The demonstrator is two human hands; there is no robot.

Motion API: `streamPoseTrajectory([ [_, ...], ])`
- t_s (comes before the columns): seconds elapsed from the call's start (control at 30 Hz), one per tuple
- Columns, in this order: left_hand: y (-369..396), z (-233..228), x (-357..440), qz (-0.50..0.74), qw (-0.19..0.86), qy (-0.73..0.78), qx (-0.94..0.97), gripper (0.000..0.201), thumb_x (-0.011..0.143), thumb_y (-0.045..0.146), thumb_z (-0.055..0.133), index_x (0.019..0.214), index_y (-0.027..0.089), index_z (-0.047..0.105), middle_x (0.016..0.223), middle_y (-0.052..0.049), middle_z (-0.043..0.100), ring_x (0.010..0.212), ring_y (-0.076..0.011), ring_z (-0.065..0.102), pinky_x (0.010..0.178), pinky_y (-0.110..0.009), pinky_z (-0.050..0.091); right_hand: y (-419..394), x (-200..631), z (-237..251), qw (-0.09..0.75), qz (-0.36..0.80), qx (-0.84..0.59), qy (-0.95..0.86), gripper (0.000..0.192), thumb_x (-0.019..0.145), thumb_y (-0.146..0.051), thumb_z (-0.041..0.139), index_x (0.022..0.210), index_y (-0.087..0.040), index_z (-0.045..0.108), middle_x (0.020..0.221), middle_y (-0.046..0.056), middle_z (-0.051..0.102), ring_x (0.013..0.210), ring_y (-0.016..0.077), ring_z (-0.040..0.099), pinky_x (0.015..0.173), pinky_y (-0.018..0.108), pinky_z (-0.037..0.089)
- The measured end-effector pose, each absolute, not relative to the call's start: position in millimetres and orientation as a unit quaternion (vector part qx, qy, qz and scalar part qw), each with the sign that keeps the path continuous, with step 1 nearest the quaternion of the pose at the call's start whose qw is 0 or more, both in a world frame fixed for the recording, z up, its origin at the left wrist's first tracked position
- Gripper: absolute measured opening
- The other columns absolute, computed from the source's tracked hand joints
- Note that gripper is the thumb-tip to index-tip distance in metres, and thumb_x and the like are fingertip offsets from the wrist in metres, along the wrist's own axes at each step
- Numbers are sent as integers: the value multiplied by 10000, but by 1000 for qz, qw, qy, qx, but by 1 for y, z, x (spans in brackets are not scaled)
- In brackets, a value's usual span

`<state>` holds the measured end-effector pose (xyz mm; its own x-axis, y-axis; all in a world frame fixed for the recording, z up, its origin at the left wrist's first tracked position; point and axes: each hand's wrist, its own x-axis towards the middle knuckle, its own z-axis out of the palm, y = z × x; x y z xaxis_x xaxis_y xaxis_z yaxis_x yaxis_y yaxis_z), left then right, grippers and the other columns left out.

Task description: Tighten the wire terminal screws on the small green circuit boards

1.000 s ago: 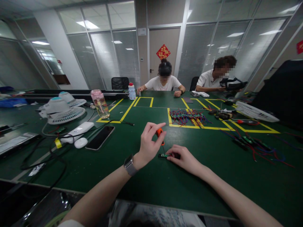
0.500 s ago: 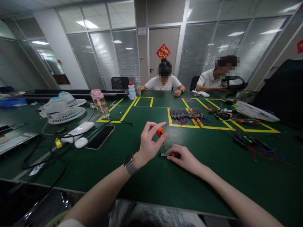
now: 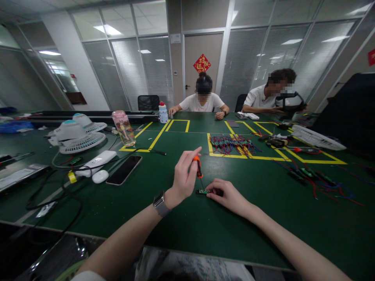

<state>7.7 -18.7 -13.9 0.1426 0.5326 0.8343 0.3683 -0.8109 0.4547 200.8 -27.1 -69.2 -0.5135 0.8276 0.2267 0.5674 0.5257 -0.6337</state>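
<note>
My left hand (image 3: 185,175), with a watch on its wrist, is closed on the orange and black handle of a screwdriver (image 3: 199,168). The index finger stretches along the top of the handle. The screwdriver leans slightly, its thin shaft pointing down to a small green circuit board (image 3: 202,191) on the table. Whether the tip touches the board is too small to tell. My right hand (image 3: 225,194) rests on the table and pinches the right end of that board, hiding part of it under the fingers.
On the green table (image 3: 187,230), a phone (image 3: 124,170), a white mouse (image 3: 100,176) and fans (image 3: 79,134) lie left. Wired boards (image 3: 233,143) sit ahead inside yellow tape, and more (image 3: 316,175) lie right. Two people (image 3: 202,102) are across the table.
My left thumb and fingers have shifted on the screwdriver's handle, which now shows more fully and leans differently. My right hand and the circuit board stay put.
</note>
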Motion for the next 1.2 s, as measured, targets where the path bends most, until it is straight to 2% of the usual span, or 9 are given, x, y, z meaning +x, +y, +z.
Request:
streamPoseTrajectory([
  [0.17, -19, -12, 9, 591, 27, 305, 746, 251, 901, 220, 567, 1143, 187, 623, 870, -23, 533, 798, -132, 527, 721, -255, 453, -27, 200, -68, 259, 244, -423, -834, 98, 845, -201, 645, 905, -180, 719, 774, 20, 580, 704, 156, 553, 649, 257, 424],
  [0.37, -20, -11, 10, 564, 72, 305, 764, 366, 954, 160, 404, 1306, 187, 503, 1030, -64, 563, 945, -153, 545, 836, -294, 459, -26, 202, -72, 265, 242, -416, -836, 104, 853, -226, 638, 908, -187, 717, 773, 19, 581, 704, 156, 551, 650, 257, 425],
  [0.5, -19, -11, 10, 583, 41, 322, 745, 259, 892, 217, 578, 1147, 181, 607, 882, -24, 546, 807, -134, 536, 743, -262, 460, -25, 202, -72, 262, 241, -416, -837, 112, 855, -234, 635, 911, -187, 719, 773, 20, 581, 705, 157, 553, 648, 258, 425],
  [0.57, -19, -11, 10, 585, 38, 321, 743, 254, 865, 250, 623, 1111, 185, 627, 892, -26, 528, 813, -139, 531, 742, -265, 461, -26, 202, -72, 262, 239, -416, -837, 114, 858, -237, 631, 910, -188, 720, 769, 19, 578, 702, 156, 551, 647, 258, 424],
  [0.73, -19, -11, 10, 562, 108, 289, 767, 359, 955, 174, 420, 1304, 202, 499, 1052, -64, 594, 950, -152, 562, 844, -299, 461, -26, 201, -70, 263, 242, -414, -837, 119, 860, -240, 628, 910, -183, 720, 763, 18, 573, 696, 154, 552, 648, 260, 429],
  [0.9, -19, -10, 10, 572, 70, 293, 763, 235, 872, 261, 617, 1100, 204, 624, 846, -15, 560, 767, -137, 542, 713, -265, 463, -26, 201, -69, 261, 239, -416, -837, 119, 859, -249, 630, 903, -188, 721, 765, 19, 577, 704, 159, 556, 651, 264, 433],
  [0.97, -20, -10, 10, 568, 68, 300, 764, 236, 891, 274, 584, 1112, 198, 617, 884, -30, 555, 802, -147, 541, 733, -276, 466, -26, 201, -70, 262, 240, -415, -838, 120, 859, -252, 629, 903, -188, 720, 764, 19, 579, 705, 159, 557, 652, 263, 434],
  [1.1, -20, -11, 10, 562, 94, 312, 760, 348, 968, 179, 378, 1293, 190, 504, 1078, -80, 568, 986, -165, 544, 868, -314, 456, -26, 201, -70, 260, 242, -415, -837, 121, 859, -239, 626, 912, -184, 719, 764, 20, 577, 701, 157, 558, 651, 261, 434],
  [1.2, -19, -11, 10, 579, 71, 316, 748, 289, 940, 182, 467, 1214, 193, 561, 991, -55, 575, 913, -153, 554, 818, -291, 468, -26, 201, -70, 259, 241, -419, -836, 116, 857, -235, 630, 910, -183, 720, 757, 17, 569, 690, 153, 551, 642, 257, 431],
])
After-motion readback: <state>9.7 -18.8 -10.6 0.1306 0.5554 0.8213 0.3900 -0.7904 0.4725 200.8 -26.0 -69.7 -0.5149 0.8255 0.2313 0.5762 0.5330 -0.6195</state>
